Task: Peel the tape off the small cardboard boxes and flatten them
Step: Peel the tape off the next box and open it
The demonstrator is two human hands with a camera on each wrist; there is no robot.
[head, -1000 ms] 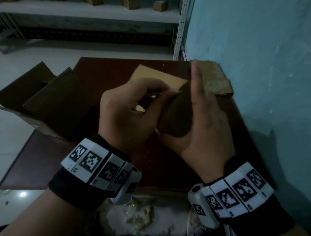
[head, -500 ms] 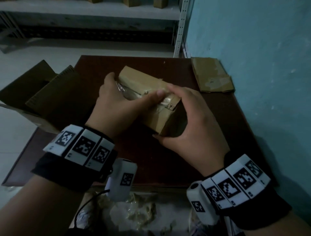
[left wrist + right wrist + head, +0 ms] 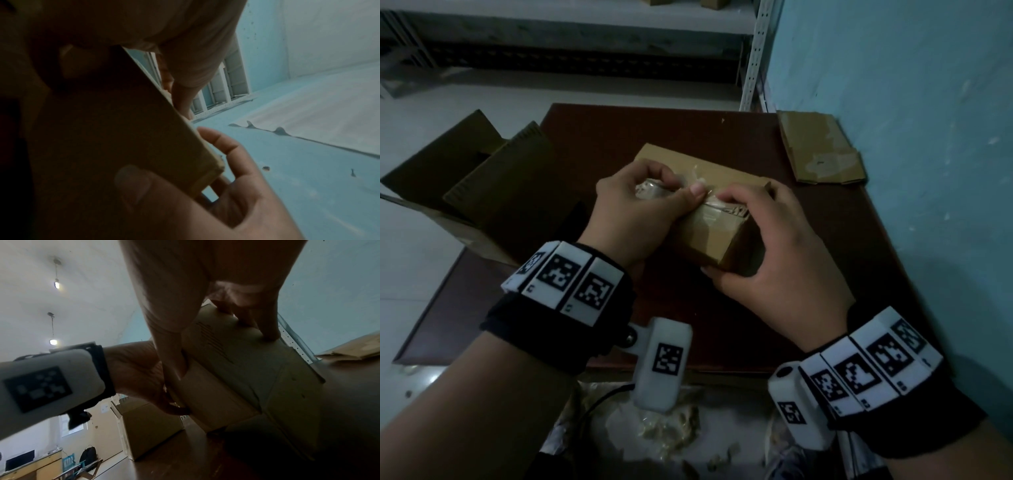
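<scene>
A dark brown worktop [image 3: 722, 130] stands against a pale blue wall [image 3: 911, 102], which rises just right of the right hand. Beyond both hands, a white metal shelf upright [image 3: 755, 51] meets a tiled floor [image 3: 465, 92]. Below the wrists, pale crumpled scraps [image 3: 671, 431] lie in a heap. Two ceiling lamps [image 3: 54, 342] glow in the right wrist view.

box [image 3: 709, 236] on table [image 3: 722, 130], between hands [image 3: 633, 219]

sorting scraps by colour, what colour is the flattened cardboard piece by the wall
Tan brown, with paler torn patches; the flattened cardboard piece shows best in the head view.
</scene>
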